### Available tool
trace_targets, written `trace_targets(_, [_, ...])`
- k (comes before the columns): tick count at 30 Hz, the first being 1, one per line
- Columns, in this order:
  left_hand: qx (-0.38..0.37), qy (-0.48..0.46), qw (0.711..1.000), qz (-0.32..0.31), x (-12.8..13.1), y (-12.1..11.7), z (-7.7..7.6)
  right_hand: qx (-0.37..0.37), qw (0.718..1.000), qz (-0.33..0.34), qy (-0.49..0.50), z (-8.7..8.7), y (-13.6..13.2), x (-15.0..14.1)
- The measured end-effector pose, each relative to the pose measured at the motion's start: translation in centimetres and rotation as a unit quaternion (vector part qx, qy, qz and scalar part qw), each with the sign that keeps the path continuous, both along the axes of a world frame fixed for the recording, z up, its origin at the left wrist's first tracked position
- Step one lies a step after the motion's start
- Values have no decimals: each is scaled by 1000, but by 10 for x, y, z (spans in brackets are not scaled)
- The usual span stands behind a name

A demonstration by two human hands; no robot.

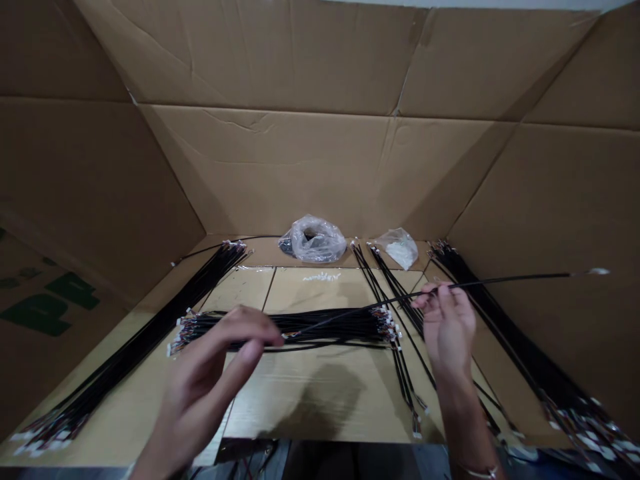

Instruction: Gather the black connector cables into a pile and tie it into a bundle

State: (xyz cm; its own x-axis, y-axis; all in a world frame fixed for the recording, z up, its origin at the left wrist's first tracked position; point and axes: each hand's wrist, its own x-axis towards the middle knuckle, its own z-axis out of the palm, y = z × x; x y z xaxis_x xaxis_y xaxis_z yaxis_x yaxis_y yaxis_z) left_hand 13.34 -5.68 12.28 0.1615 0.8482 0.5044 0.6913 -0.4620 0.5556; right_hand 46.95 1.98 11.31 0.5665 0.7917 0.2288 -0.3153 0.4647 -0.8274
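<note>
My right hand (pixel 447 323) pinches a single thin black cable (pixel 505 281) that stretches from near my left hand out to the right, its white connector end blurred in the air. My left hand (pixel 220 363) has its fingers pinched at the cable's near end, just above a bundle of black cables (pixel 320 327) lying crosswise on the cardboard floor (pixel 310 393).
Long bundles of black cables lie along the left (pixel 140 340) and right (pixel 510 340) sides, a smaller group (pixel 385 280) in the middle. A clear bag with dark contents (pixel 313 239), a small bag of white parts (pixel 400 248) and loose white pieces (pixel 320 277) sit at the back. Cardboard walls surround everything.
</note>
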Motion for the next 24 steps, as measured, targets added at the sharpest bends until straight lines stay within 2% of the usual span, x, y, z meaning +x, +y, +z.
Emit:
trace_targets(3, [-14,1,998,-54,20,33,8,-29,999,14,41,-18,-7,-19])
trace_targets(6, [15,68,994,-84,29,46,-4,-45,996,26,66,-25,-10,-28])
trace_targets(9, [63,107,989,-77,33,48,-21,-52,995,27,75,-30,-11,-31])
trace_targets(12, [100,118,986,-66,38,51,-31,-64,994,25,81,-32,-12,-31])
trace_targets(18, [128,111,984,-61,46,55,-34,-66,993,31,90,-32,-15,-31])
trace_targets(24, [138,93,985,-53,40,52,-34,-61,993,24,95,-33,-16,-27])
